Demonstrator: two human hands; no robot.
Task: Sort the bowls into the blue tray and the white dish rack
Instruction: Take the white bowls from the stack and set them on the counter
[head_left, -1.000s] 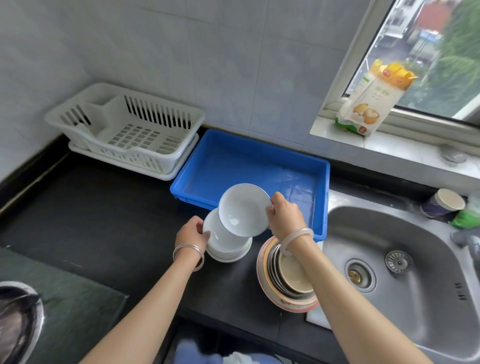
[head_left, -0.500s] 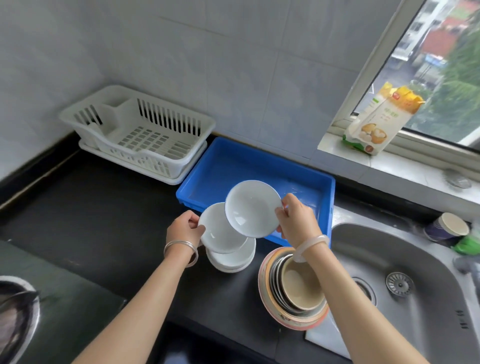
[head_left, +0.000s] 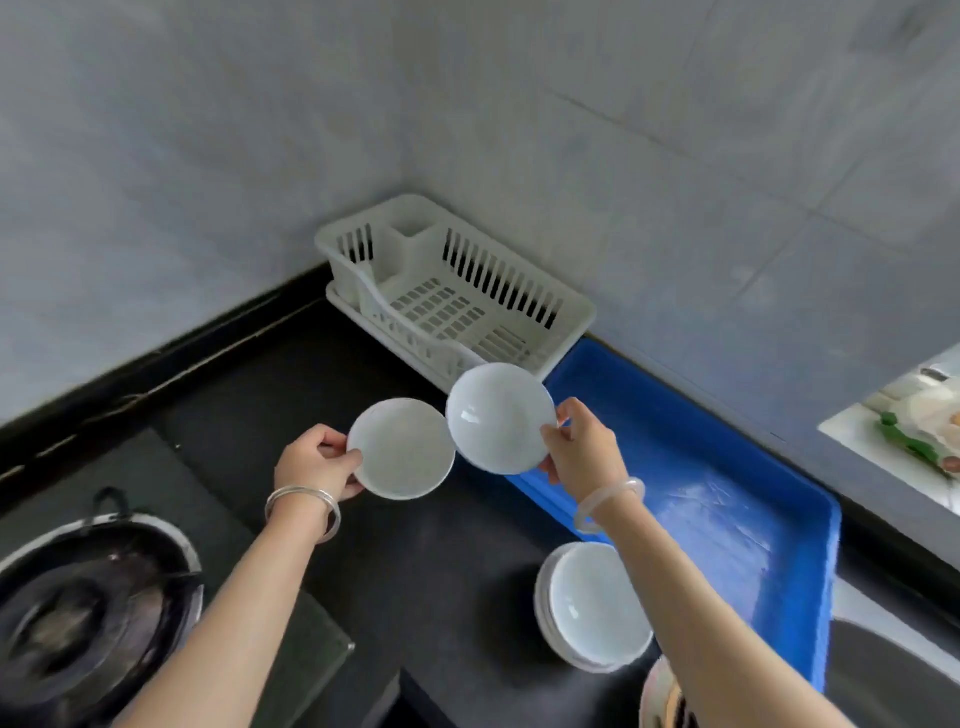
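**Holding two bowls over the desk (head_left: 441, 571)**

Pinches left bowl (head_left: 402, 449) by its rim in left hand (head_left: 317, 462), thumb on top, fingers curled beneath. Grips right bowl (head_left: 498, 418) likewise in right hand (head_left: 582, 449), tilted, above the near corner of the blue tray (head_left: 727, 509), in front of the white rack (head_left: 452, 296). Rims side by side. Stack (head_left: 592, 605) of white bowls on the desk beside the tray; wok (head_left: 88, 613) at far left.

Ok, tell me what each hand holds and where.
Left hand pinches a bowl by its left rim; right hand pinches a second bowl by its right rim.
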